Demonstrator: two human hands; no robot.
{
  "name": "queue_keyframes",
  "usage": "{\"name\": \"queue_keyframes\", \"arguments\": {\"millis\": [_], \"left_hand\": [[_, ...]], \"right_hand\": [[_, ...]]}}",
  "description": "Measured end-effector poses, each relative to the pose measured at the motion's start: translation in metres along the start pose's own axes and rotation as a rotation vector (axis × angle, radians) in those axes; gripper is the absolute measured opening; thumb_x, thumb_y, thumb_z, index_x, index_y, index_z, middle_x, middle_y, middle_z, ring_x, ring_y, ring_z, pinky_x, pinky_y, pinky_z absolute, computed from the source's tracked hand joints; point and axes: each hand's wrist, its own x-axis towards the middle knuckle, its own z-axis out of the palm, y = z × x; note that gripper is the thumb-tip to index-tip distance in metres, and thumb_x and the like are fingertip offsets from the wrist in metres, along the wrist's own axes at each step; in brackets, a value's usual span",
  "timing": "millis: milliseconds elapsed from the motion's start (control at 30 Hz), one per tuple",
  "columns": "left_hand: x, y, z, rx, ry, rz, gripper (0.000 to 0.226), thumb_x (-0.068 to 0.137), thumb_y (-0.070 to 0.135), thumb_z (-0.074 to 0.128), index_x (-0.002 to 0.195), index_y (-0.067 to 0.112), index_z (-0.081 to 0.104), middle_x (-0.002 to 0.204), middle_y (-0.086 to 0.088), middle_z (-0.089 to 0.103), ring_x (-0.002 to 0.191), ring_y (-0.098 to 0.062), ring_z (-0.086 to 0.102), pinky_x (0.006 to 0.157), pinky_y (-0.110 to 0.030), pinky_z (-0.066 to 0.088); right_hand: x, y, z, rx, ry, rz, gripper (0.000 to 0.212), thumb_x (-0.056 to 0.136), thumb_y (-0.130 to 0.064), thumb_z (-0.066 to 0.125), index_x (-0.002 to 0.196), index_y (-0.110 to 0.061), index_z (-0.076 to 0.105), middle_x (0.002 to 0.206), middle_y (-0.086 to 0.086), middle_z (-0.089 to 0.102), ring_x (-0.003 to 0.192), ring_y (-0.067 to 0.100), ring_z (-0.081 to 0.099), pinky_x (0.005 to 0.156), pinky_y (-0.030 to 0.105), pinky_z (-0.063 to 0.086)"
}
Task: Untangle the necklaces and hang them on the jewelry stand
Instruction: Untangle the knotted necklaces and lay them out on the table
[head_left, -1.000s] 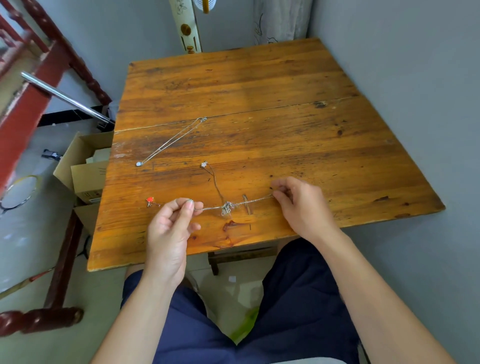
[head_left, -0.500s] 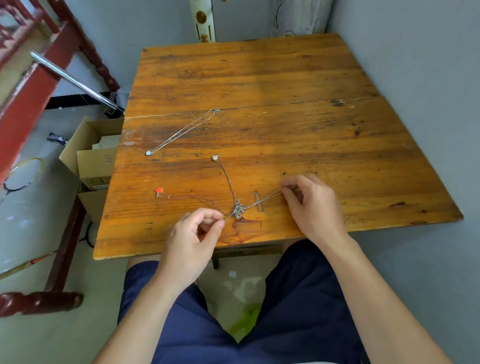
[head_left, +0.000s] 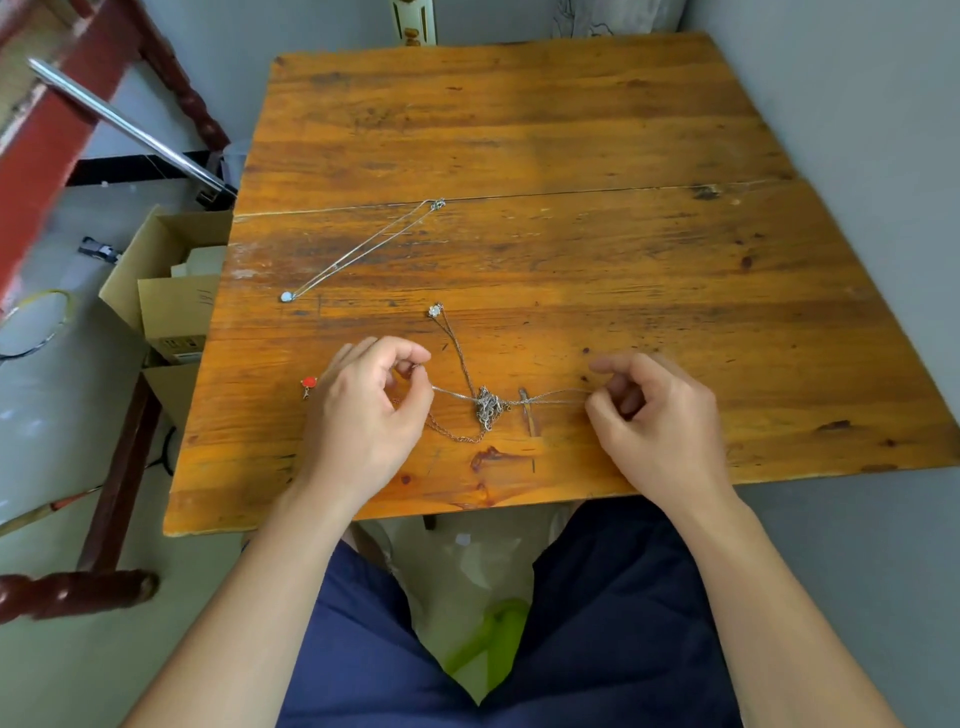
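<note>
Three necklaces lie on the table (head_left: 519, 130). Two of them are snarled into a knot (head_left: 488, 406) near the front edge, between the hands; which chain belongs to which necklace inside it is too fine to make out.

The left hand (head_left: 363, 415) has its thumb and forefinger closed on a silver strand (head_left: 452, 393) that runs right into the knot. The right hand (head_left: 660, 421) is curled, and its thumb and forefinger nip the other strand (head_left: 556, 396) where it comes out of the knot; the exact pinch point is partly hidden by the fingers. Both strands look taut and sit just above or on the wood; I cannot tell which.

A darker chain climbs from the knot to a white pendant (head_left: 434, 310) lying beyond the left hand. A slack loop (head_left: 457, 437) sags from the knot towards the left palm and disappears under it. A red pendant (head_left: 309, 383) shows just left of that hand, with its chain hidden behind the hand.

The third necklace (head_left: 363, 249) lies free and straight, well apart from the knot, with a pale pendant (head_left: 287, 296) at its near end and a clasp (head_left: 439, 203) at the seam in the boards.

Left of the table are a box (head_left: 171, 306), open, and a metal rod (head_left: 130, 130), cut off at the frame edge. Below the table edge are navy shorts (head_left: 597, 649) and a blurred green object (head_left: 493, 634).
</note>
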Motion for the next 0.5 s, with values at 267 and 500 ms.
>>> {"name": "queue_keyframes", "arguments": {"millis": [267, 500], "left_hand": [[0.010, -0.018, 0.007, 0.125, -0.107, 0.027, 0.011, 0.085, 0.015, 0.066, 0.093, 0.022, 0.069, 0.084, 0.010, 0.059, 0.085, -0.011, 0.049, 0.067, -0.016, 0.036], [0.004, -0.024, 0.013, 0.037, -0.032, -0.004, 0.011, 0.085, 0.011, 0.069, 0.094, 0.018, 0.070, 0.088, 0.008, 0.062, 0.086, -0.010, 0.051, 0.074, -0.003, 0.033]], "right_hand": [[0.048, -0.027, 0.021, -0.002, -0.119, -0.153, 0.018, 0.088, -0.032, 0.073, 0.106, -0.029, 0.076, 0.093, -0.008, 0.057, 0.076, 0.010, 0.058, 0.071, 0.033, 0.054], [0.107, -0.068, 0.080, -0.112, -0.294, -0.364, 0.043, 0.084, -0.063, 0.066, 0.116, -0.035, 0.071, 0.095, -0.001, 0.050, 0.099, 0.027, 0.059, 0.087, 0.040, 0.049]]}}
